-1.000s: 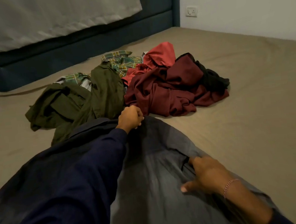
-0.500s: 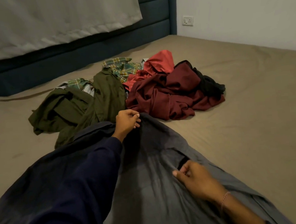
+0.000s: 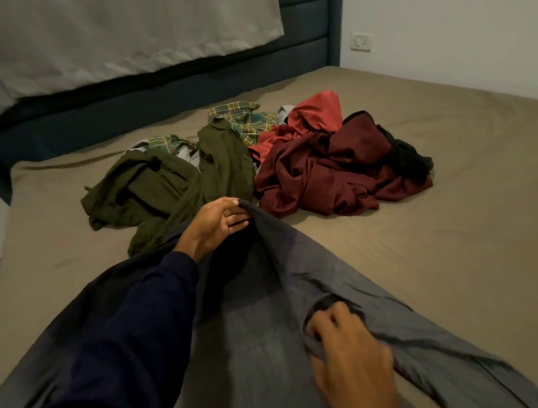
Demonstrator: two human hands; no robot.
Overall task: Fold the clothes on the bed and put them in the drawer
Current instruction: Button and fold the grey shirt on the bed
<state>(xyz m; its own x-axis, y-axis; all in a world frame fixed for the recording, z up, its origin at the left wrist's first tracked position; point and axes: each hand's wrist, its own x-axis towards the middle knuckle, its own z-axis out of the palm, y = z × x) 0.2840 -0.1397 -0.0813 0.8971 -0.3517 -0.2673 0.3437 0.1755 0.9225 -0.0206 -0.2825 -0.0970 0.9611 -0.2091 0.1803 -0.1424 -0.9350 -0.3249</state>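
Nearest the camera, a grey garment (image 3: 259,344) lies spread over the tan sheet of the bed (image 3: 465,249), and it serves as the landmark for everything else. On its right part, the right hand (image 3: 346,355) has its fingers curled into a bunched fold of the grey cloth, beside a dark opening in the fabric, so it grips the garment. Along its left part runs a forearm in a dark blue sleeve (image 3: 126,345). At the far tip of the garment, the left hand (image 3: 220,224) pinches the raised edge of the cloth between thumb and fingers, lifting that corner slightly off the sheet.

Just beyond the garment's far tip lies a heap of unfolded clothes. An olive green piece (image 3: 160,188) sits beyond and to the left, touching the grey cloth. A maroon piece (image 3: 324,171) sits beyond and to the right, with a black item (image 3: 409,159) at its right edge. Farther still behind these are a green plaid shirt (image 3: 242,120) and a red piece (image 3: 314,112).

Beyond the heap stands a dark blue padded headboard (image 3: 182,90), with a pale grey cloth (image 3: 126,29) hanging over it. Far right of the garment, a wall socket (image 3: 361,42) sits on the white wall.
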